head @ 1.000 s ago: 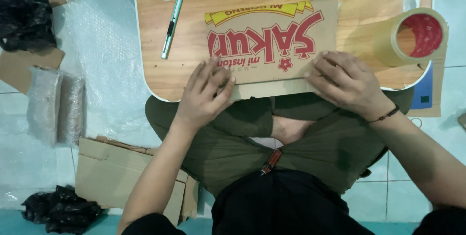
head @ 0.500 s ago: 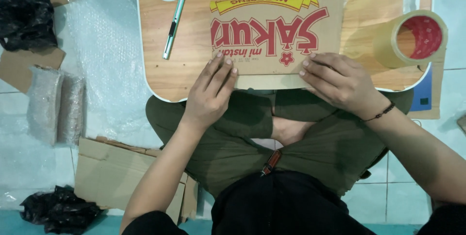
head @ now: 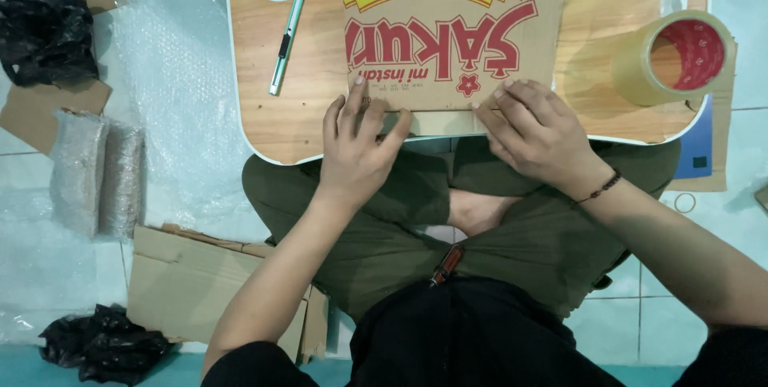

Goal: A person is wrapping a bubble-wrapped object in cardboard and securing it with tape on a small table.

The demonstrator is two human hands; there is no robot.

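I see my left hand [head: 358, 143] and right hand [head: 534, 133] lying open, pressing the cardboard sheet [head: 453, 47] flat onto the counter [head: 312, 119] beneath them.

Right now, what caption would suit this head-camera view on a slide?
Both hands, left hand and right hand, press a printed cardboard sheet on a wooden lap table beside a tape roll.

arms: bare | right wrist: dark beaded bracelet [head: 602, 188] | trousers [head: 512, 251]: olive green | top: black
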